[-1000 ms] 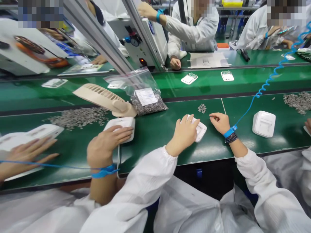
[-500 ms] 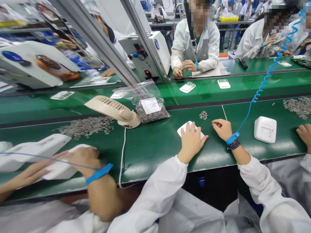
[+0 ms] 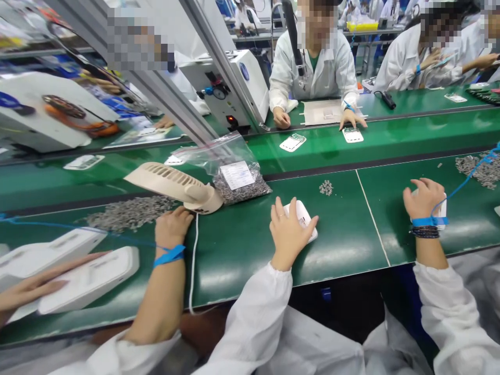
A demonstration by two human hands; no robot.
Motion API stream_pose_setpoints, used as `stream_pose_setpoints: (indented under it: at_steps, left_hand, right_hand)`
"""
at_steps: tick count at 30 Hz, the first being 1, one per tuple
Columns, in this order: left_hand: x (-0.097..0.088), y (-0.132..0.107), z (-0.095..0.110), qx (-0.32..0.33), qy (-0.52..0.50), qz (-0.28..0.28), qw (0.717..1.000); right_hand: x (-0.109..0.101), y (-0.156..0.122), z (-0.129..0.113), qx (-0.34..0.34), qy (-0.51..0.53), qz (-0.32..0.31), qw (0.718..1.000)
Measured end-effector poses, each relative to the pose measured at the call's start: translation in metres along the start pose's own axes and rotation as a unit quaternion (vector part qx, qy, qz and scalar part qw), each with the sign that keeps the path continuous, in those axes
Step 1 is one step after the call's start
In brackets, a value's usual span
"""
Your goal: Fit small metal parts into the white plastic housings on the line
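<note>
A white, rounded plastic housing (image 3: 305, 214) lies on the green bench, partly covered by my left hand (image 3: 288, 232). My left fingers are spread along its left side and top, and the thumb lies over its right edge. Further right, my right hand (image 3: 425, 200), with a blue wrist strap, is closed over a second white plastic housing (image 3: 442, 209). Most of that one is hidden behind the fingers. Beyond and between my hands is a small heap of tiny metal parts (image 3: 326, 187).
Left of me, a co-worker's hand (image 3: 172, 229) is by the beige fan (image 3: 175, 185) and a pile of metal parts (image 3: 130, 212). A zip bag (image 3: 242, 182) of parts stands behind. Another pile (image 3: 478, 169) lies far right. Flat white pieces (image 3: 292, 142) sit on the belt.
My right hand has moved right, from near the small heap onto the second housing. My left hand and its housing have shifted slightly left, uncovering more of it. The left neighbour's hand has reached toward the fan.
</note>
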State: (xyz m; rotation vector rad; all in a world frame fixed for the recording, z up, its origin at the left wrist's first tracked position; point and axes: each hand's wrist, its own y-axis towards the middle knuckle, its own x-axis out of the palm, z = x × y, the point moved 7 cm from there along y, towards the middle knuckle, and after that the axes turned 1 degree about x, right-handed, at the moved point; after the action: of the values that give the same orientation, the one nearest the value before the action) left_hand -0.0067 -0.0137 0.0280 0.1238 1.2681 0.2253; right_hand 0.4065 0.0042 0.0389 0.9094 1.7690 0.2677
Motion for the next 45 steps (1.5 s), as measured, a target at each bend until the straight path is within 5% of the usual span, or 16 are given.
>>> stream_pose_setpoints:
  at_steps: [5, 8, 10, 15, 20, 23, 28, 33, 37, 41, 45]
  left_hand:
    - [0.002, 0.005, 0.001, -0.057, -0.010, -0.022, 0.998]
    - [-0.006, 0.009, -0.026, -0.093, -0.024, -0.016, 0.995]
    - [-0.016, 0.011, -0.056, -0.126, -0.026, -0.006, 0.992]
    - [-0.046, 0.022, -0.131, -0.179, 0.002, 0.027, 0.983]
    - [-0.054, 0.036, -0.159, -0.137, 0.034, 0.025, 0.990]
    - [-0.052, 0.040, -0.168, -0.130, 0.040, 0.015, 0.991]
    - [-0.051, 0.044, -0.187, -0.151, 0.019, 0.001, 0.988]
    - [-0.050, 0.046, -0.203, -0.178, 0.003, -0.001, 0.984]
    - [-0.053, 0.049, -0.195, -0.156, 0.032, 0.021, 0.987]
    - [-0.065, 0.046, -0.150, -0.059, 0.006, 0.092, 0.994]
    - [-0.051, 0.022, -0.070, 0.120, -0.110, -0.035, 0.986]
  right_hand:
    - [-0.003, -0.005, 0.056, 0.093, -0.065, -0.008, 0.993]
    - [-0.004, -0.008, 0.068, 0.108, -0.055, -0.012, 0.993]
    - [-0.003, -0.008, 0.056, 0.052, -0.049, -0.028, 0.997]
    - [0.004, -0.032, -0.039, -0.177, 0.052, -0.144, 0.972]
    - [0.010, -0.103, -0.157, -0.360, 0.186, -0.268, 0.874]
    - [0.014, -0.147, -0.207, -0.435, 0.213, -0.339, 0.807]
    - [0.015, -0.187, -0.254, -0.526, 0.221, -0.386, 0.725]
    - [0.024, -0.197, -0.276, -0.545, 0.213, -0.412, 0.698]
    - [0.027, -0.200, -0.285, -0.541, 0.221, -0.421, 0.694]
    - [0.031, -0.188, -0.294, -0.515, 0.266, -0.416, 0.701]
    - [0.053, -0.145, -0.288, -0.419, 0.301, -0.393, 0.761]
